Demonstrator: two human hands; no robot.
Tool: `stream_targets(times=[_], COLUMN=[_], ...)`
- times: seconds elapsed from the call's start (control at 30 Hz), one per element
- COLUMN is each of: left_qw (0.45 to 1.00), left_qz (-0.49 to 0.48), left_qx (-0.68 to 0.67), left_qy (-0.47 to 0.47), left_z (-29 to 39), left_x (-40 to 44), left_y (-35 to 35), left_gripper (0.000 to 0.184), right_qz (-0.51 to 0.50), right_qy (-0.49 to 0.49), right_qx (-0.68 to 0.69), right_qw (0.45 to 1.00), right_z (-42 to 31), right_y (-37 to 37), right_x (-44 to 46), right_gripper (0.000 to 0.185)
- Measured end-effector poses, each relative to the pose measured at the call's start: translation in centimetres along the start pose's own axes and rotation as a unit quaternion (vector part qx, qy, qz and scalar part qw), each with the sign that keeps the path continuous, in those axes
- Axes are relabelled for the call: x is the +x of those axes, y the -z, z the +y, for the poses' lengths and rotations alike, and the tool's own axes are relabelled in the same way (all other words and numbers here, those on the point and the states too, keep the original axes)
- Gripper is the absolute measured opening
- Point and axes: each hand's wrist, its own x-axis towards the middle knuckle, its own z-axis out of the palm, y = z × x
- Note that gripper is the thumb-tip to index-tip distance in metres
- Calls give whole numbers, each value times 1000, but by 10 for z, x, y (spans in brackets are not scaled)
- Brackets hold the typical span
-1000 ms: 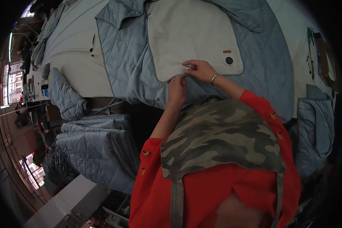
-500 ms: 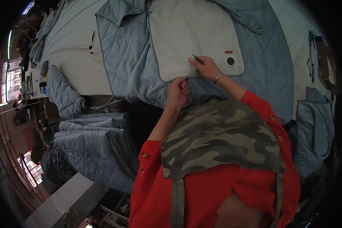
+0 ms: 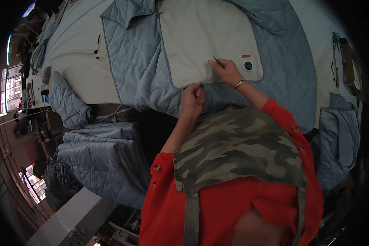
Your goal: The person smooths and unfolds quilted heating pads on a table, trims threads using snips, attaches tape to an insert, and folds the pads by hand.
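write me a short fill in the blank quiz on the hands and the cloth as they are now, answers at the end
1. In the picture, the person's bare left hand is at the ____ edge of the cream cloth panel.
2. Just behind the person's bare right hand, a shiny metal bracelet circles the ____.
3. The slim, dark, pointed tool is in the ____ hand.
4. In the picture, the round black disc sits ____ the small reddish-brown rectangular label.

Missing words: lower; wrist; right; below.
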Motion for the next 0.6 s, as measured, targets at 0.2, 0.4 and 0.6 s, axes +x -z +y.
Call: stream_targets(times=[0.2, 0.4, 0.6], left_qw=[1000, 1000, 1000], left_qz=[-1, 16, 23], left_qx=[3, -2, 2], left_qy=[0, -8, -13], left_z=[-2, -1, -2], left_x=[0, 0, 3], left_y=[-1, 1, 1], left_gripper=[33, 34, 34], right_qz=[-51, -25, -103], right_qy=[251, 43, 61], right_qx=[-21, -51, -71], right_qw=[966, 997, 990], right_z=[2, 4, 6], right_y=[-14, -8, 0], right_x=[-8, -7, -8], right_gripper=[26, 27, 31])
